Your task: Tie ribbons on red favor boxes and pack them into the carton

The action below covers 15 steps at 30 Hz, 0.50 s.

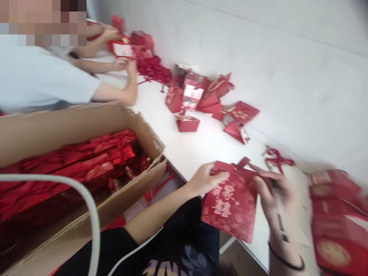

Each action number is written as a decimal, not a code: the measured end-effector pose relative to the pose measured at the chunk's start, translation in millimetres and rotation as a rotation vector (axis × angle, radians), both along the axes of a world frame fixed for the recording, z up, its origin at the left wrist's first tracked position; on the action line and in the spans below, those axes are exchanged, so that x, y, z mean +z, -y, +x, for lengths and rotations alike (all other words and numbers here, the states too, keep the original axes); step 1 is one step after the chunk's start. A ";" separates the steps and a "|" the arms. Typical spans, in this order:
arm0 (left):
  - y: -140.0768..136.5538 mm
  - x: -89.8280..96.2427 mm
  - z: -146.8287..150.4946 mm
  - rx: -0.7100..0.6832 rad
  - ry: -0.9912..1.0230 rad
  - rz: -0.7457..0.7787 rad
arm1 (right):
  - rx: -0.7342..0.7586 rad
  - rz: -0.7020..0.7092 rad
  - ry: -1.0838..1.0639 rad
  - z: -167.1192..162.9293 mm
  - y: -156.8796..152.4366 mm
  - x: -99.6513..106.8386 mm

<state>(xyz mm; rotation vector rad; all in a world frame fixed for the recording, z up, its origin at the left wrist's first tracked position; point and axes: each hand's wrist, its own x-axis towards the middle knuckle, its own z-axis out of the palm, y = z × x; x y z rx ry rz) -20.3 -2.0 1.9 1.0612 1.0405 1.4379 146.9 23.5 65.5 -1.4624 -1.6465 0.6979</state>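
A red gift bag (230,203) with pale Chinese lettering is held upright between my hands over the table's front edge. My left hand (205,178) is closed on its upper left corner, thumb across the front. At the upper right corner, my right hand (276,188) pinches the bag's edge beside a dark red ribbon (243,163) at the top. A blurred pale strip with black marks runs along the right hand and wrist; I cannot make out what it is. Just beyond that hand lies a loop of red ribbon (277,159).
On my left stands an open cardboard box (155,142) full of red bags. More red bags (207,94) and a ribbon heap (153,69) line the white table (172,143) along the wall. Red boxes (339,230) stand at right. Co-workers' hands (122,63) work at the far end.
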 end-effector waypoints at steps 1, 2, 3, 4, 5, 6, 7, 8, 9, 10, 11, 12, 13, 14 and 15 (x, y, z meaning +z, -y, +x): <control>2.7 5.5 -2.2 -0.007 0.023 -0.032 | 0.075 0.086 -0.083 -3.5 0.3 -0.8; 5.4 10.7 -3.9 -0.029 0.038 -0.056 | 0.141 0.140 -0.172 -7.2 -1.3 -2.2; 8.2 15.5 -5.1 -0.054 0.053 -0.077 | 0.168 0.165 -0.229 -10.3 -4.1 -3.6; 11.0 19.8 -5.6 -0.079 0.062 -0.096 | 0.190 0.178 -0.260 -12.2 -7.0 -4.5; 13.8 23.4 -5.4 -0.103 0.058 -0.114 | 0.200 0.177 -0.271 -12.7 -9.4 -4.7; 16.4 26.5 -4.6 -0.122 0.044 -0.128 | 0.206 0.172 -0.265 -11.8 -11.0 -4.0; 18.4 28.9 -3.2 -0.136 0.020 -0.135 | 0.217 0.163 -0.259 -9.8 -11.6 -2.8; 20.0 30.9 -1.4 -0.146 -0.011 -0.137 | 0.238 0.150 -0.264 -6.9 -11.5 -1.3; 20.9 32.4 0.8 -0.153 -0.045 -0.132 | 0.264 0.131 -0.277 -3.4 -10.9 0.1; 21.3 33.5 3.2 -0.155 -0.079 -0.126 | 0.290 0.112 -0.293 0.3 -9.9 1.1; 21.1 34.2 5.8 -0.155 -0.113 -0.120 | 0.316 0.094 -0.311 4.1 -8.8 1.6; 20.5 34.6 8.4 -0.160 -0.147 -0.113 | 0.333 0.086 -0.329 7.7 -7.7 1.4; 19.5 34.9 11.1 -0.166 -0.180 -0.100 | 0.344 0.088 -0.349 11.0 -6.5 0.5; 18.3 35.2 13.7 -0.173 -0.206 -0.078 | 0.348 0.096 -0.373 14.0 -5.5 -0.8; 16.9 35.5 16.2 -0.185 -0.222 -0.049 | 0.344 0.108 -0.402 16.6 -4.6 -2.5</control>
